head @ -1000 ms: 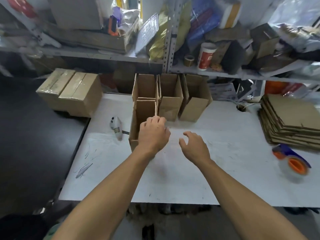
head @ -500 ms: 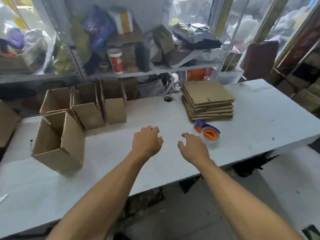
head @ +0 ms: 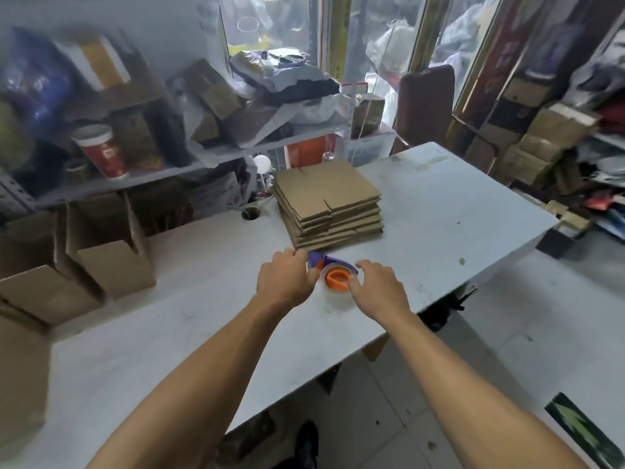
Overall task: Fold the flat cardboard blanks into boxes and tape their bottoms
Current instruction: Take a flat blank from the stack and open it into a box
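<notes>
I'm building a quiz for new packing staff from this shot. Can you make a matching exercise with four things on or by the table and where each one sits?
Things:
1. stack of flat cardboard blanks
2. tape dispenser
3. folded boxes
4. red cup

Places:
A. on the shelf behind the table, at the left
B. between the two hands, near the table's front edge
C. at the table's left side, open tops up
D. mid-table, just behind the tape dispenser

Pairs: 1-D, 2-B, 3-C, 4-A

The left hand and right hand flank the dispenser on the white table.
</notes>
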